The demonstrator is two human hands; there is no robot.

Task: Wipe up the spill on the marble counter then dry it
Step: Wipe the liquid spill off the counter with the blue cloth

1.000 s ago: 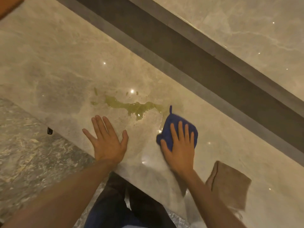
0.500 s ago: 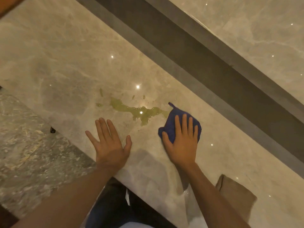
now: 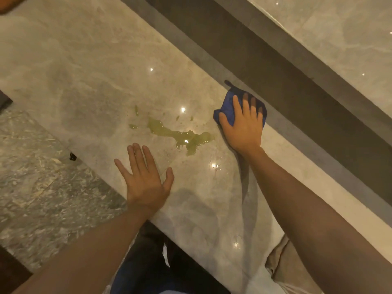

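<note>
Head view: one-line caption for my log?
Right hand presses a blue cloth beside the yellow-green spill; left hand rests flat on the marble counter.

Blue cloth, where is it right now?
In the head view, the blue cloth lies on the marble counter under the right hand, just right of the yellow-green spill, near the counter's back edge.

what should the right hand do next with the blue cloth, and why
Probably slide the right hand and the crumpled blue cloth leftward through the yellow-green puddle. The hand presses the cloth flat on the glossy marble counter just beyond the puddle's right end, and the liquid looks unwiped. The left hand rests flat, nearer the counter's edge.
</note>
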